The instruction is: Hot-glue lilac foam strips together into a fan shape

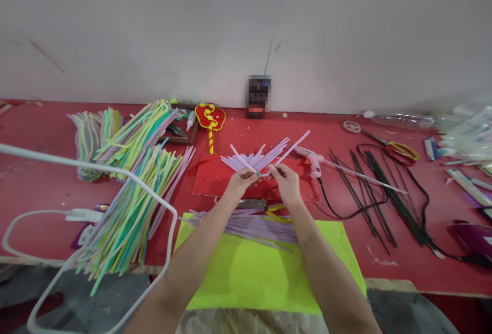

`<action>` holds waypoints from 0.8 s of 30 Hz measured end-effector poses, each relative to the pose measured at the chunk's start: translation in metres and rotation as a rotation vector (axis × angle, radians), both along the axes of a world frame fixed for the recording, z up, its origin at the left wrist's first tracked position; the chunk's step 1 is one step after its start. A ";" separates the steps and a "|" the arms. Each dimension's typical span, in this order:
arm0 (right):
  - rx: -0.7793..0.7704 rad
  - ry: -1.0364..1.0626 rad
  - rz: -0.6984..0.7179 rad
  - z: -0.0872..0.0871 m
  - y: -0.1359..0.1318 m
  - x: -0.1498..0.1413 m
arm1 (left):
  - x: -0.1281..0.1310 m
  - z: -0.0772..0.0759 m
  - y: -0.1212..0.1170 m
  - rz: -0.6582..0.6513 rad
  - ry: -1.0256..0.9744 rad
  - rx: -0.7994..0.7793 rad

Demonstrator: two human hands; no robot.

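Note:
My left hand [243, 179] and my right hand [285, 179] are close together, both with fingers pinched on one pale purple pipe cleaner [292, 148]. It bends between my fingertips, with its two ends slanting upward and apart. A small shiny spot shows at my left fingertips, too small to name. Just beyond them, a fan of purple pipe cleaners [265, 157] lies on a red board [209, 183]. More purple pipe cleaners [253, 227] lie beneath my forearms on a yellow-green sheet [249, 283]. Near these is a metal tool [251, 204], partly hidden.
Bundles of multicoloured pipe cleaners [126, 216] lie left, with a white cable [154, 198] crossing in front. A red-and-yellow ornament [210, 119] lies behind. To the right are a pink glue gun [315, 164], dark green stems [392, 195], scissors [402, 152] and a plastic bottle [403, 120].

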State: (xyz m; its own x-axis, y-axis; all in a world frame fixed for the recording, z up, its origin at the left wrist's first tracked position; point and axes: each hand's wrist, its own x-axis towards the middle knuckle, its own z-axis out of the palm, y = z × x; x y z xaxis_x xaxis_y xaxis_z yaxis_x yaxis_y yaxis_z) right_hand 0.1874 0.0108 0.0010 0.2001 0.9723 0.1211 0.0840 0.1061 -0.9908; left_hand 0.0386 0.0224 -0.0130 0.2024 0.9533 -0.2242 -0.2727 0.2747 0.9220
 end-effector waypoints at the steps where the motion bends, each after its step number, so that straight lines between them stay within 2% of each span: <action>1: 0.004 0.003 0.002 0.000 0.000 0.001 | 0.001 0.001 -0.001 -0.019 -0.007 -0.008; 8: -0.054 0.196 -0.027 -0.002 -0.001 -0.003 | 0.011 0.006 -0.010 -0.123 -0.155 -0.088; 15: -0.096 0.466 0.036 -0.001 -0.001 -0.012 | 0.005 0.012 -0.010 -0.073 -0.228 -0.115; 20: -0.103 0.469 0.131 0.000 -0.003 -0.013 | 0.004 0.012 -0.008 -0.016 -0.248 -0.134; 24: -0.091 0.414 0.182 -0.001 -0.004 -0.012 | 0.004 0.015 -0.011 -0.068 -0.308 -0.152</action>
